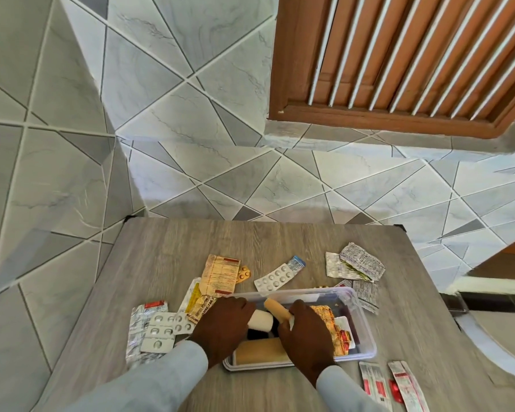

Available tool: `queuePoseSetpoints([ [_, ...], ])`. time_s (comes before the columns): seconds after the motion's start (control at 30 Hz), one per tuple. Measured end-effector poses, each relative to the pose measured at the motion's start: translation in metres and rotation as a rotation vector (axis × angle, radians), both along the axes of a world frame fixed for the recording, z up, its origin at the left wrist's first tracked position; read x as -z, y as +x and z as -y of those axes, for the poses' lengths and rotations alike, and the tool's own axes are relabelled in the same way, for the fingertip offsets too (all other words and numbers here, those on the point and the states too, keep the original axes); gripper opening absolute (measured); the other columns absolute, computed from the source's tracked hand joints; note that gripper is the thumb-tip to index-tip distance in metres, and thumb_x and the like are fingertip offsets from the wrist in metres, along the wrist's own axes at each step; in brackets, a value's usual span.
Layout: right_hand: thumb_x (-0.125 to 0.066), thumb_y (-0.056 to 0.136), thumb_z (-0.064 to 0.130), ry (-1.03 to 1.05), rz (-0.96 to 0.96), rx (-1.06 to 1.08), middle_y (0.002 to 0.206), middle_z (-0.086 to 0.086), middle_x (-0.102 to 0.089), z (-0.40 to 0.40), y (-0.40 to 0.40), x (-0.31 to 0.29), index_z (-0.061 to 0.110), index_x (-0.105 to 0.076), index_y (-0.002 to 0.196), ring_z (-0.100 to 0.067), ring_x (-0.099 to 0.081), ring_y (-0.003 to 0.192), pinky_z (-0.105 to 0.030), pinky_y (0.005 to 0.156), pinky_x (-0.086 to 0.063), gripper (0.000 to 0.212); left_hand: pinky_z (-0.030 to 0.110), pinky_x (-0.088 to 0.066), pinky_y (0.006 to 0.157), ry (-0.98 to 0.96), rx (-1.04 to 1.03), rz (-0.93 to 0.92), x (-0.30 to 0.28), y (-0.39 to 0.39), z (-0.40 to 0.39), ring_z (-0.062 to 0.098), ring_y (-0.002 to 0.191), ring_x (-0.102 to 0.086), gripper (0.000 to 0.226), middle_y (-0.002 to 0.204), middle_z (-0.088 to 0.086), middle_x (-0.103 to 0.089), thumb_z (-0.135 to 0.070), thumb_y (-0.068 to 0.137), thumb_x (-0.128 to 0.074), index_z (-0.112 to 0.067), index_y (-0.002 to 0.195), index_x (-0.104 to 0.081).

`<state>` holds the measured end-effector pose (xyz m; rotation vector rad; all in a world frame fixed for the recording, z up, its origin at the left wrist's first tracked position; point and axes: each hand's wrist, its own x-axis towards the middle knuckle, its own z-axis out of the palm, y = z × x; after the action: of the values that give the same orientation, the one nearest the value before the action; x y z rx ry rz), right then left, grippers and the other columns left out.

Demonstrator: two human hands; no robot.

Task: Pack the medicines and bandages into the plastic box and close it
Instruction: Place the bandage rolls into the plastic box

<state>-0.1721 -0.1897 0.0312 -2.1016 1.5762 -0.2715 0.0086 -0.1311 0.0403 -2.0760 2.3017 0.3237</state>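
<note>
Worktop [161, 251] strewn with blister packs [275, 278] around plastic box [366, 325]; left hand [223, 328] grips white roll [260, 321], right hand [306, 334] tan roll [277, 307].

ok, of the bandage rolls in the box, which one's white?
The short white roll under the left hand, at the clear plastic box's near-left. The other two are tan: one held by the right hand, one flat along the near wall.

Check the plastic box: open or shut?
Open. The plastic box has no lid on; bandage rolls show inside, and both hands, left and right, reach in.
</note>
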Motion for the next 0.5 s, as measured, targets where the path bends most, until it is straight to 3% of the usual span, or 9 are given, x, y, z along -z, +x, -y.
queuePoseSetpoints([
  [0.07,-0.057,0.086,0.035,-0.018,-0.002,0.0,0.105,0.002,-0.066,-0.001,-0.002,0.002,0.023,-0.054,0.105,-0.016,-0.062,0.095,-0.026,0.076,-0.047,0.023,0.026,-0.055,0.068,0.001,0.064,0.133,0.007,0.003,-0.002,0.013,0.069,-0.068,0.042,0.077,-0.005,-0.071,-0.038,0.045,-0.086,-0.026,0.081,-0.07],
  [0.1,-0.056,0.088,0.035,-0.023,-0.003,-0.009,0.106,0.002,-0.065,-0.002,-0.002,0.003,0.022,-0.054,0.107,-0.016,-0.062,0.096,-0.025,0.077,-0.047,0.023,0.028,-0.055,0.065,-0.005,0.042,0.177,0.009,0.004,-0.003,0.014,0.065,-0.067,0.04,0.07,-0.006,-0.071,-0.039,0.04,-0.087,-0.026,0.074,-0.069],
  [0.17,-0.054,0.091,0.032,-0.024,-0.007,-0.041,0.109,0.001,-0.064,-0.003,-0.004,0.005,0.022,-0.054,0.111,-0.016,-0.061,0.098,-0.024,0.081,-0.046,0.022,0.038,-0.052,0.079,0.041,0.027,0.247,0.004,0.003,-0.003,0.023,0.082,-0.066,0.031,0.083,0.002,-0.072,-0.032,0.058,-0.081,-0.023,0.085,-0.069],
  [0.27,-0.051,0.094,0.024,-0.009,0.012,-0.038,0.111,0.0,-0.064,-0.003,-0.008,0.005,0.021,-0.053,0.113,-0.015,-0.061,0.099,-0.024,0.085,-0.047,0.02,0.045,-0.03,0.103,0.085,0.013,0.301,0.005,-0.003,0.002,0.035,0.116,-0.049,0.034,0.12,0.016,-0.06,-0.009,0.084,-0.056,-0.012,0.117,-0.056],
  [0.4,-0.049,0.092,0.014,0.007,0.046,-0.063,0.109,-0.003,-0.064,0.001,-0.005,0.002,0.02,-0.054,0.112,-0.018,-0.06,0.098,-0.026,0.084,-0.047,0.021,0.043,-0.029,0.103,0.106,0.036,0.26,-0.001,-0.002,0.001,0.035,0.117,-0.047,0.032,0.121,0.016,-0.058,-0.006,0.085,-0.051,-0.012,0.116,-0.055],
  [0.5,-0.048,0.092,0.013,-0.004,0.034,-0.132,0.111,-0.003,-0.061,0.004,0.007,-0.002,0.019,-0.055,0.113,-0.02,-0.058,0.099,-0.027,0.083,-0.044,0.023,0.039,-0.029,0.1,0.063,0.019,0.149,0.004,0.008,-0.006,0.03,0.115,-0.049,0.024,0.116,0.01,-0.062,-0.016,0.088,-0.05,-0.019,0.109,-0.06],
])
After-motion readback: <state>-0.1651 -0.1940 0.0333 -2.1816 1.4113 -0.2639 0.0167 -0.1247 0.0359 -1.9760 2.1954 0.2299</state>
